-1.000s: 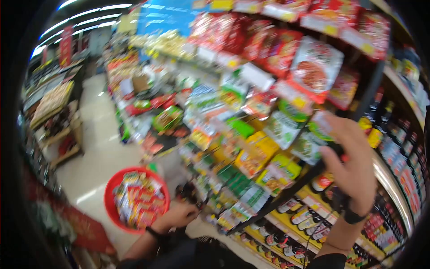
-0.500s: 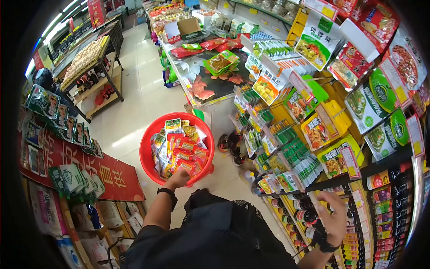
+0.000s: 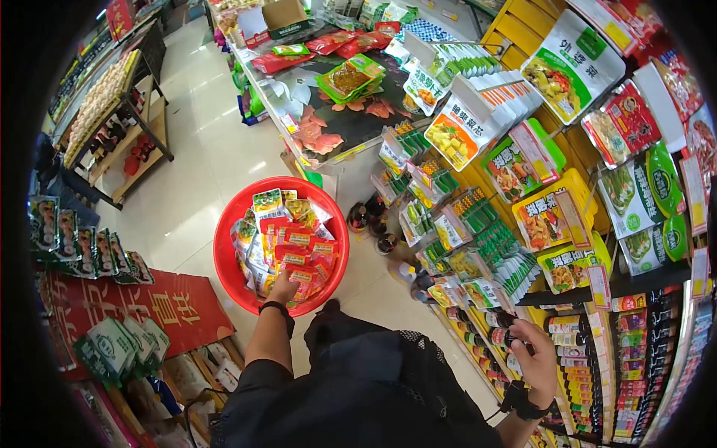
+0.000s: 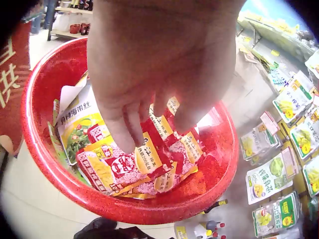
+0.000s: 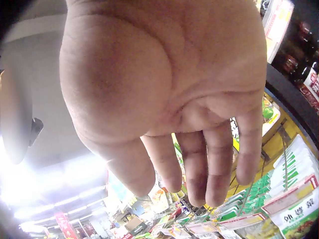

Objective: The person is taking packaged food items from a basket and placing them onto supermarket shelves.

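Observation:
A round red plastic basin on the floor holds many small food packets, red-and-yellow ones lying on top. My left hand reaches over its near side. In the left wrist view the fingers of that hand point down among the packets, their tips touching the red-and-yellow ones; some fingertips are hidden between them. My right hand hangs beside the lower shelf of bottles with nothing in it. Its fingers are loosely bent in the right wrist view, palm towards the camera.
On the right stands a rack with hanging pickle packets above shelved bottles. A display table carries red and green bags beyond the basin. Dark bottles stand on the floor beside the rack. At left is a red-fronted shelf.
My right hand has come down from the hanging packets to the bottle shelf. The left hand has moved from beside the basin to the packets inside it. The head view has tilted down.

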Demonstrator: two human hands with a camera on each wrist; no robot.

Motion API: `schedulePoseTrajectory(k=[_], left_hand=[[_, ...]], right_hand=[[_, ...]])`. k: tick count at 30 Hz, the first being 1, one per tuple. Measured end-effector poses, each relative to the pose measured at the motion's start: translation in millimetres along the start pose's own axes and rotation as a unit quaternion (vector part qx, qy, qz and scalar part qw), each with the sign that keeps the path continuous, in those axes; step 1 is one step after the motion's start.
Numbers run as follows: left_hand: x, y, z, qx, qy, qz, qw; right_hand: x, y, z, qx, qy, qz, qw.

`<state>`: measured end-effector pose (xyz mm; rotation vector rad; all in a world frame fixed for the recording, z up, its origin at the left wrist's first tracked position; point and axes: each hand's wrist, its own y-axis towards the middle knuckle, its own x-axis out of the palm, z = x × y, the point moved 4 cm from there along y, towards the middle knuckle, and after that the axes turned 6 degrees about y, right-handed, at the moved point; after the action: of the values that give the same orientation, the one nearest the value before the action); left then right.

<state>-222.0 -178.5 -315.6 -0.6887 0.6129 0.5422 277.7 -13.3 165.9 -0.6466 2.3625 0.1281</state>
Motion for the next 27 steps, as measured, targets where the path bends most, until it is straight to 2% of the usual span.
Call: schedulePoseTrajectory(k=[1,3,4,5,6,7,8,9,10,11,13,14,17,20,22,27], left_hand=[[2,6,2,0.017,-0.006,0.008,1.0],[2,4,10,-0.027,-0.144,-0.056,0.988],[6,13,7,0.02,-0.128,-0.052,0.99],[12,23,2,0.068,-0.111,-0.047,0.99],[24,38,-11,0.114,-0.096,-0.04,0.988],[50,63,-37,0.152,-0.088,-0.006,0.985],[18,34,9,0.129,-0.18,-0.069,0.973],[44,56,-24,0.044,-0.206,-0.058,0.976],[58,73,-51,0.104,-0.157,0.003,0.982],[46,68,-35,0.111,-0.164,-0.073,0.977],[42,66,-34,0.041,-0.102,-0.022,0.994],[42,66,-34,0.045,-0.073,-0.009,0.996],[54,75,-41,0.032,-0.081,-0.13,0.988],[58,62,-27,0.049,0.044,-0.335,0.94],[56,58,-14,0.055,0.083,-0.364,0.926],[53,72,19,0.051,0.117,-0.338,0.932]], right_hand=[[4,3,-4,0.002,-0.004,-0.006,1.0],[8,7,-12,0.004,-0.016,-0.005,1.0],[9,9,-7,0.022,-0.004,-0.003,1.0],[11,13,-11,0.001,-0.044,-0.023,0.999],[11,17,-16,-0.016,-0.091,-0.035,0.995],[13,18,-17,-0.019,-0.077,-0.027,0.996],[14,18,-19,-0.023,-0.062,-0.021,0.998],[13,19,-26,-0.013,-0.063,-0.024,0.998],[12,21,-31,-0.005,-0.06,-0.034,0.998],[13,22,-36,-0.018,-0.061,-0.024,0.998],[18,25,-32,-0.016,-0.059,-0.025,0.998],[19,26,-29,-0.017,-0.065,-0.026,0.997],[24,30,-19,-0.001,-0.082,-0.044,0.996],[27,35,-12,0.033,-0.082,-0.054,0.995],[27,39,-14,0.028,-0.083,-0.065,0.994],[27,44,-16,0.039,-0.091,-0.08,0.992]])
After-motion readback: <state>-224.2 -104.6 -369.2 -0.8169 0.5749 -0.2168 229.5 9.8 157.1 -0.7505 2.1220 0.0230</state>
